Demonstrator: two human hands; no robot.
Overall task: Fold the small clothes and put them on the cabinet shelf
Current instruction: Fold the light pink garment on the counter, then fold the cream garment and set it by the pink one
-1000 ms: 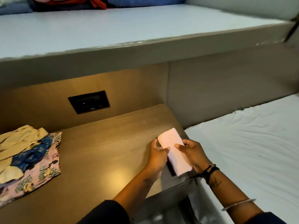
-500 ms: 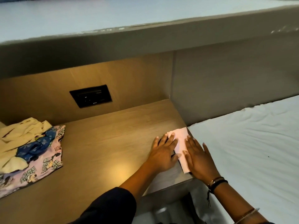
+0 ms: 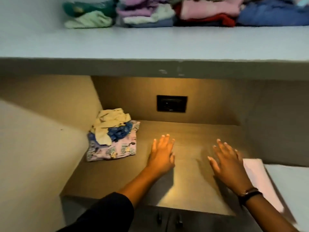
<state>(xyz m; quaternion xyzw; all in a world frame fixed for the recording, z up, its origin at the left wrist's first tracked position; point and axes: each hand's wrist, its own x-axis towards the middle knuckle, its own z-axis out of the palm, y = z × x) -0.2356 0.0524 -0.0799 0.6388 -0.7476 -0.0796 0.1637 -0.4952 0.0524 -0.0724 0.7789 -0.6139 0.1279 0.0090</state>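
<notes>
Fingers (image 3: pixel 163 141) of the left hand (image 3: pixel 161 155) are spread wide and hold nothing, the palm low over the middle of the brown wooden counter (image 3: pixel 189 185); whether it touches the wood cannot be told. The right hand (image 3: pixel 225 163) is likewise open with its fingers fanned apart and empty, set over the counter toward its right edge. A dark watch strap (image 3: pixel 249 194) circles the right wrist, and a dark sleeve (image 3: pixel 107 213) covers the left forearm.

Just beside the right hand, along the counter's right edge, lies a folded pale pink rectangular cloth (image 3: pixel 260 180), flat, its long side running toward the front edge. In the back left corner of the counter sits a loose pile of small clothes (image 3: pixel 113 139): a cream garment on top, a blue patterned one under it, a pink cartoon-print piece at the bottom.

A black rectangular wall socket (image 3: pixel 171 103) is set into the back panel above the counter. Higher up, along the far edge of a pale grey shelf (image 3: pixel 150 44), rests a row of folded garments (image 3: pixel 184 12) in green, lilac, pink, red and blue.
</notes>
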